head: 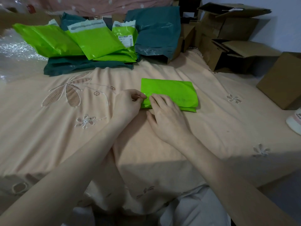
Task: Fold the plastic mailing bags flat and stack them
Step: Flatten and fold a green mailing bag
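Note:
A folded bright green mailing bag lies on the peach bedspread in the middle of the view. My left hand pinches its left edge between thumb and fingers. My right hand lies on the bag's near left corner with fingers spread, pressing it down. At the back lies a pile of unfolded green mailing bags on top of dark teal mailing bags; one green bag carries a white label.
Several brown cardboard boxes stand at the back right, and another box sits at the right edge. Bubble wrap lies at the left. A white object shows at the far right.

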`<action>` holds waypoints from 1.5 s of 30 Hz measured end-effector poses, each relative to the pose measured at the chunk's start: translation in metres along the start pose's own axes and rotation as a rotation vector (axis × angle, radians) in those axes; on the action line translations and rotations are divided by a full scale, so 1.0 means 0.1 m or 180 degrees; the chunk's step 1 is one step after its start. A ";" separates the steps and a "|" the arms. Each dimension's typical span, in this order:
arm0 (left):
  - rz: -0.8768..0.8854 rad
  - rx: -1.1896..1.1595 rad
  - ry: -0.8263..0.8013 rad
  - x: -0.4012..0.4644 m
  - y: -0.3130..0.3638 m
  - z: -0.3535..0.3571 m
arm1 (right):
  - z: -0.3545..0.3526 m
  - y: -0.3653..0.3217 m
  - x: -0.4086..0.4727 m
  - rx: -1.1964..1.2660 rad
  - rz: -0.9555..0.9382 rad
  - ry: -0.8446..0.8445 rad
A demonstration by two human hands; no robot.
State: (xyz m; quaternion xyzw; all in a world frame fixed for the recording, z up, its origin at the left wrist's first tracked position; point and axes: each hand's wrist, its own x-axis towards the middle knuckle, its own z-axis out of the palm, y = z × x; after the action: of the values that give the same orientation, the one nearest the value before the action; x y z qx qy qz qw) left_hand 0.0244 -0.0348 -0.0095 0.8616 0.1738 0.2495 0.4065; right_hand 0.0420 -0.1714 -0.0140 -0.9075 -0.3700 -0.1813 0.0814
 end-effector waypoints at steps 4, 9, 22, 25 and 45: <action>0.0221 0.0115 0.0095 -0.03 0.01 0.01 | -0.02 0.02 -0.05 -0.0122 0.0194 -0.0073; 0.0658 0.0544 0.0124 -0.08 0.04 0.02 | -0.05 0.09 -0.06 0.0067 0.0106 -0.0176; 0.1717 0.1903 -0.0548 -0.35 0.10 0.09 | -0.14 0.25 -0.12 0.0268 0.0251 -0.0469; 0.1813 0.2257 -0.0469 -0.36 0.10 0.13 | -0.15 0.25 -0.18 0.0021 0.0378 -0.0307; 0.1817 0.2186 -0.0477 -0.38 0.28 0.42 | -0.23 0.40 -0.32 0.0049 0.0857 -0.0698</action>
State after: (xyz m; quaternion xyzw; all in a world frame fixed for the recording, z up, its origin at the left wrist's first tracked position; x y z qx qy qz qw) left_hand 0.0202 -0.0966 -0.0208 0.9756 -0.0280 0.2164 0.0234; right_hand 0.0428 -0.2274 -0.0059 -0.9626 -0.2532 -0.0658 0.0711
